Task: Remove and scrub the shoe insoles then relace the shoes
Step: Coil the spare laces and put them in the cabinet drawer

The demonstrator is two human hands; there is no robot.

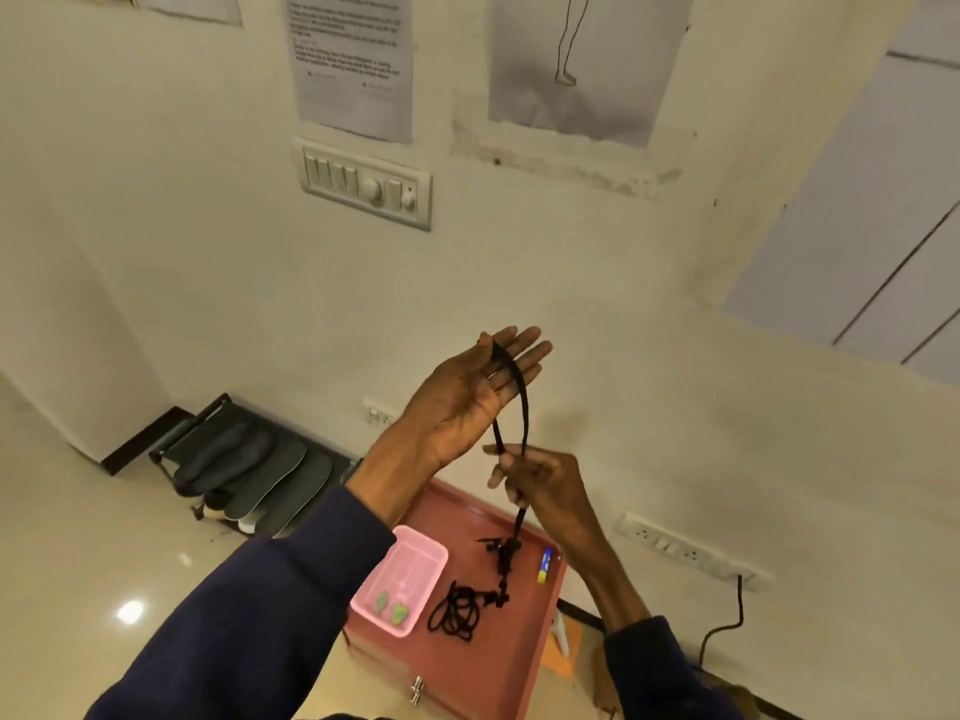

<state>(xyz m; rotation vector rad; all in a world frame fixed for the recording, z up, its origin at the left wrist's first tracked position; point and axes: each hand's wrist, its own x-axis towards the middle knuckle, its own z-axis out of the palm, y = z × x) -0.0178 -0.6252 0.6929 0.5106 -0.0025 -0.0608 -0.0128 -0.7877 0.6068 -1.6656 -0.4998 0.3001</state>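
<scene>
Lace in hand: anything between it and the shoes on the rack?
Yes: the insoles lie on the rack over the pale shoes, hiding most of them. Nothing else blocks the lace, draped over the left hand and pinched by the right hand.

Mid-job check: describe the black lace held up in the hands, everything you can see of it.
The black lace is a thin, round, woven-looking cord. It loops over the straight fingers of the raised left hand. Both strands meet below, where the right hand pinches them. Its tail hangs down from there, bunched and knotted-looking, toward the red box. Whether it joins the black coil lying there cannot be told.
</scene>
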